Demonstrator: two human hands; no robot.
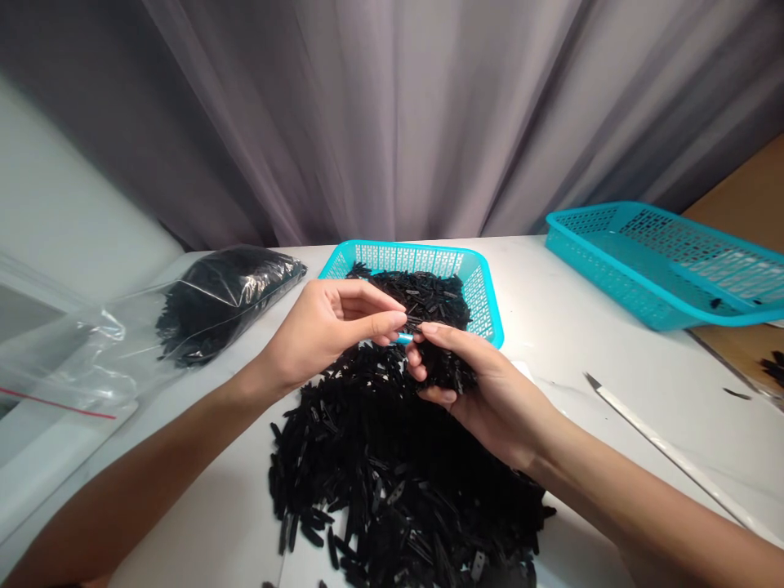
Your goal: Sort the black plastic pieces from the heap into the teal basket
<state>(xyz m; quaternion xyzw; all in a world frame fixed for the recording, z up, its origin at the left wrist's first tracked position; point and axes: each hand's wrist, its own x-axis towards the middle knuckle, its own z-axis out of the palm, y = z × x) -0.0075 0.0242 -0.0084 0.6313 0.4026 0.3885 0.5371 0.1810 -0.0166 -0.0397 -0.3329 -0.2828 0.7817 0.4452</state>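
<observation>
Reference is the filled blue basket (496, 318) on the white counter (569, 351). Both hands are up at its near rim, partly blocking it.

Left hand (331, 322): comes in over the basket's near left side, thumb and forefinger narrow, tips almost meeting at a thin black piece (414, 323). Can't tell which hand has the actual grip on that piece.

Right hand (496, 376): at the basket's near right, fingers curled around a clump of black pieces (447, 367), thumb tip up by the thin piece. Tips of the two hands sit just beside each other.

Basket itself carries a heap of the same black stuff (429, 290). Big loose pile (373, 482) spreads on the near side of the basket, under the hands; individual strips show at its left edge.

Left of basket: clear plastic bag (211, 302), black contents, red line across its near end. Right of basket: slim white tool (655, 443), dark pointed tip toward it. Farther right: second blue basket (606, 284), few dark bits inside. Behind basket: grey curtain (429, 122).
</observation>
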